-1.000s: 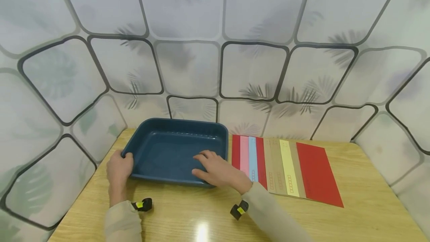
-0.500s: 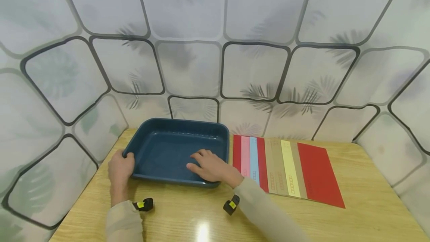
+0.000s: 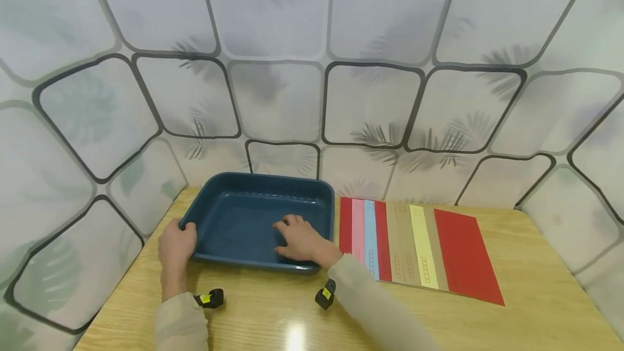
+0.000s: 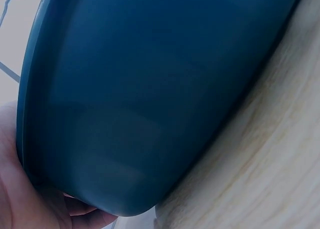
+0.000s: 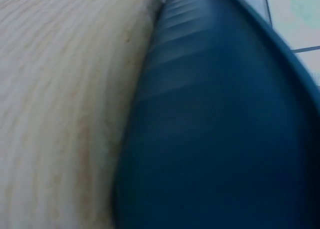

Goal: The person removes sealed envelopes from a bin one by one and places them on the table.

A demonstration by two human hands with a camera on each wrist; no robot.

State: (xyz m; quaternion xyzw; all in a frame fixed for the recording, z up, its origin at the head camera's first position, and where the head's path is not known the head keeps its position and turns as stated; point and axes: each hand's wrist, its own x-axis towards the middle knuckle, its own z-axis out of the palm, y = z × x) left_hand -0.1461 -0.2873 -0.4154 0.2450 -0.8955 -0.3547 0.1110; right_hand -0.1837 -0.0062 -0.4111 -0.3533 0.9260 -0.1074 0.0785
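Note:
A dark blue rectangular tray (image 3: 234,226) sits on the wooden table in the head view. My left hand (image 3: 176,242) grips its left rim near the front corner, thumb over the edge. In the left wrist view, fingers (image 4: 82,209) of this hand curl behind the tray's wall (image 4: 130,114). Over the front right part of the tray, my right hand (image 3: 302,240) reaches in across the front rim, fingers spread and loosely bent, holding nothing. The right wrist view shows only the tray's outer wall (image 5: 200,129) beside the tabletop; the hand is out of that frame.
To the tray's right, several envelopes lie overlapping in a fan: red, pink, light blue (image 3: 371,232), brown, a yellow envelope (image 3: 422,248) and a large red one (image 3: 470,256). A patterned curtain (image 3: 370,102) stands behind the table (image 3: 531,291). Each wrist wears a small black camera (image 3: 325,294).
My right hand and forearm have moved a little to the left over the tray. The left hand keeps its grip on the rim. Tray and envelopes stay in place.

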